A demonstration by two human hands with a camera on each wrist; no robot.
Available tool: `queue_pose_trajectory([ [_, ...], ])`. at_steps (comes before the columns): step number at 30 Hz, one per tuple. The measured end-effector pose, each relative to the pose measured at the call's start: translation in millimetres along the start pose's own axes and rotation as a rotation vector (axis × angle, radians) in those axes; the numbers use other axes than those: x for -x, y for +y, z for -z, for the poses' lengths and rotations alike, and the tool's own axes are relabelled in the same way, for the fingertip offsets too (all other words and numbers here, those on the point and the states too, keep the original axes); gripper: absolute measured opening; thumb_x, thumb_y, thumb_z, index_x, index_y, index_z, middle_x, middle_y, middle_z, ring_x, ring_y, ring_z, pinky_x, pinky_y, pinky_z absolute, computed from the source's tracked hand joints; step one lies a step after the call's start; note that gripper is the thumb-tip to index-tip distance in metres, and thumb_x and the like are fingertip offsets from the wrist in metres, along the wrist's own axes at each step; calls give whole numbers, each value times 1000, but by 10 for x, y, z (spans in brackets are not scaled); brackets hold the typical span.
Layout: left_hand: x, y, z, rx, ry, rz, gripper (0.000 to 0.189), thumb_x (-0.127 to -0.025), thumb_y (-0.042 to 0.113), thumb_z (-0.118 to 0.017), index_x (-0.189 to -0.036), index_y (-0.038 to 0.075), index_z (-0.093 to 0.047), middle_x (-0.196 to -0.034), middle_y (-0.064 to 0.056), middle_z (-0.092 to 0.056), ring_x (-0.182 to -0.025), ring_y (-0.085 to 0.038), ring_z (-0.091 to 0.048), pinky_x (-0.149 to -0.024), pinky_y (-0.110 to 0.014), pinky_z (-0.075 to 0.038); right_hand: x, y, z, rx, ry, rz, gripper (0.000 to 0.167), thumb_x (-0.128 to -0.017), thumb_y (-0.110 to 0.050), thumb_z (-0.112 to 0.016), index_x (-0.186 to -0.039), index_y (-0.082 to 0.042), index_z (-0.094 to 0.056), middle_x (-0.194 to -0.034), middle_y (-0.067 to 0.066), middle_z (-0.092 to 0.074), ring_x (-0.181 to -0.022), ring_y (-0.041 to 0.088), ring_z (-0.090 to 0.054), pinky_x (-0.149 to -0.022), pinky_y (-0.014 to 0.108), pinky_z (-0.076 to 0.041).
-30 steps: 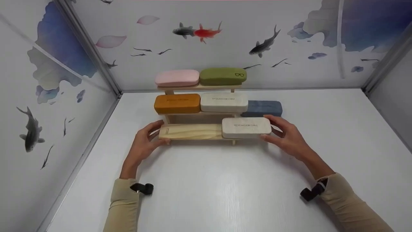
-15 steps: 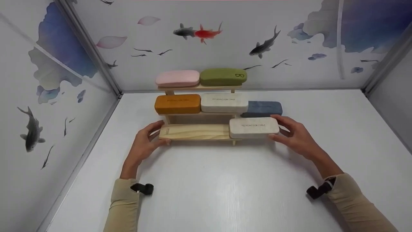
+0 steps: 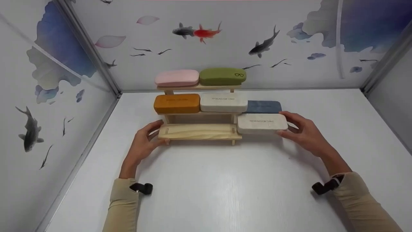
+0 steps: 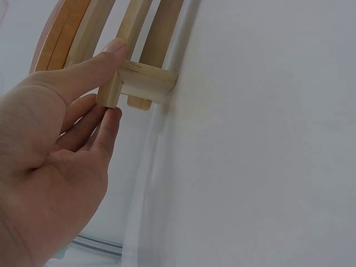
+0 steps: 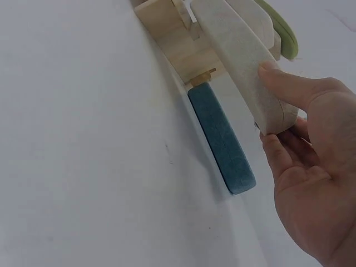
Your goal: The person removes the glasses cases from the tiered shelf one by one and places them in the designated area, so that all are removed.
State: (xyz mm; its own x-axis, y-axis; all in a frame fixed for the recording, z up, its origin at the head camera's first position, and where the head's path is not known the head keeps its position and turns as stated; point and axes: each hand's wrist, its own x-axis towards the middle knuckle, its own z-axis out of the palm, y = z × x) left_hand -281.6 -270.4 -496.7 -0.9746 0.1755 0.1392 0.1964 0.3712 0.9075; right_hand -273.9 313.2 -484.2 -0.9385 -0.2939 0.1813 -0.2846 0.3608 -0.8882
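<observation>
In the head view my right hand (image 3: 305,133) pinches the right end of an off-white glasses case (image 3: 262,125), thumb in front and fingers behind. The case is held level, just past the right end of the bottom shelf (image 3: 199,131) of a three-step wooden rack. The right wrist view has this case (image 5: 247,64) raised above the table, with a blue glasses case (image 5: 222,139) lying below it. My left hand (image 3: 144,141) grips the left end of the bottom shelf. In the left wrist view, thumb and fingers of the left hand (image 4: 67,144) pinch the shelf end.
An orange case (image 3: 177,103) and a second white case (image 3: 223,102) sit on the middle shelf. The top shelf bears a pink case (image 3: 177,78) and a green case (image 3: 222,76) with a glasses drawing. Printed panels (image 3: 225,42) enclose the white table (image 3: 206,193).
My right hand has carried the off-white case rightward off the bottom shelf and slightly up, baring the shelf's right end. The left hand has stayed on the rack.
</observation>
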Motion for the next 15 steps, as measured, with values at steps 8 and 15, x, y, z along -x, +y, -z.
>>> queue_pose_trajectory([
  [8,14,4,11,-2,3,17,85,-87,14,-93,-161,9,-50,-166,-9,-50,-156,-27,-47,-122,-25,-46,-14,44,97,35,50,-41,73,-100,-25,-82,-164,-16,-47,-166,4,-47,-152,12,-46,-111,6,-45],
  [15,11,15,-1,0,-4,13,85,-88,14,-92,-161,9,-49,-166,-10,-49,-156,-27,-48,-120,-22,-47,15,77,197,30,70,-84,74,-99,-27,-82,-164,-20,-47,-168,3,-45,-154,13,-44,-111,5,-44],
])
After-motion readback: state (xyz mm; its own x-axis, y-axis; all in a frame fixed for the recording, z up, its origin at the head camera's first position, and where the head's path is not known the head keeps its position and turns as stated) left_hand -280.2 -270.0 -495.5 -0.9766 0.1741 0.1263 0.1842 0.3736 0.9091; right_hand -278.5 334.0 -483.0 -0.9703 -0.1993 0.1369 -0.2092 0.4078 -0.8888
